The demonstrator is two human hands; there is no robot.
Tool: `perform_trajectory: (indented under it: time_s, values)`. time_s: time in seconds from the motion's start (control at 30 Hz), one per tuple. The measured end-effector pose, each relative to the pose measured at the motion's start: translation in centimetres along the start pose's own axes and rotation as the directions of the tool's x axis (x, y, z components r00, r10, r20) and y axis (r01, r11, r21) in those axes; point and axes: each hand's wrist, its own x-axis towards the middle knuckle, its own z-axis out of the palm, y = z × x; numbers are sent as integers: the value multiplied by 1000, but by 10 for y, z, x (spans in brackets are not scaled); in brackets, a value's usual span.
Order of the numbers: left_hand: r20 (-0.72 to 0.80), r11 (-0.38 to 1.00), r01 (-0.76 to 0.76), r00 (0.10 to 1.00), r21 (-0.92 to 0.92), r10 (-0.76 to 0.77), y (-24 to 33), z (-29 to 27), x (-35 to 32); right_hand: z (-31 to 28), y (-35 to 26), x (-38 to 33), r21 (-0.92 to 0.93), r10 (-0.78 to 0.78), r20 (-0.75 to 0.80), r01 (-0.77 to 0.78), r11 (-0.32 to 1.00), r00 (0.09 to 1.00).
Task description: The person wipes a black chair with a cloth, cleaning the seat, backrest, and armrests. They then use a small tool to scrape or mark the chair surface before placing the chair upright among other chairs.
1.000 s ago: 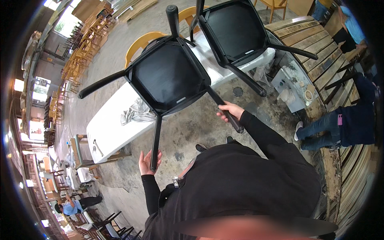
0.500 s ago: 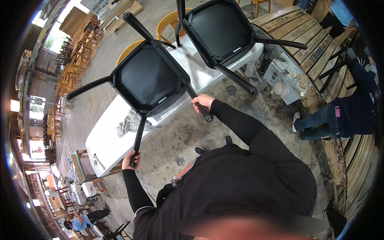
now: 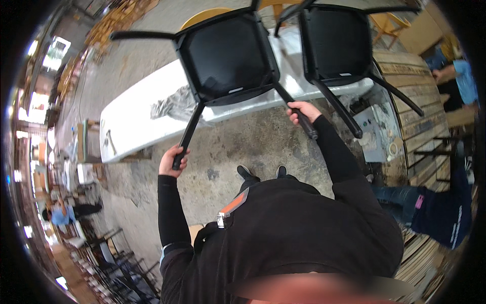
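A black chair [image 3: 225,58] is upturned above the white-covered table, its seat underside and legs facing me. My left hand [image 3: 172,161] is closed around the end of its near left leg. Around the near right leg, a little above its tip, my right hand [image 3: 302,111] is wrapped. A second black chair [image 3: 338,43] lies upturned on the table just to the right, its legs sticking out toward me. Crumpled grey cloth or plastic [image 3: 174,105] rests on the table beside the held chair's left leg.
The long table [image 3: 126,121] has a white wrapped top with a hammer-like tool [image 3: 111,142] at its left end. On the right stand a grey box [image 3: 377,134] with a tape roll and a slatted wooden platform [image 3: 417,96]. A person in dark clothes [image 3: 438,213] is close at right.
My view has turned, so the table and both chairs sit differently in the picture. Both hands keep hold of the same two legs of the chair.
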Motion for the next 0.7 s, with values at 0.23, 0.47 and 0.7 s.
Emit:
perform_trajectory:
  time_s: [0.23, 0.47, 0.7]
  values:
    - [-9, 992, -79, 997, 103, 80, -8, -33, 28, -3, 13, -3, 219, -21, 232, -31, 975, 972]
    - [-141, 127, 72, 706, 989, 695, 13, -68, 183, -45, 142, 3, -84, -100, -457, 69, 994, 884]
    - [145, -465, 130, 847, 876, 511, 31, -59, 290, -42, 235, -27, -148, 178, -741, -415, 898, 648]
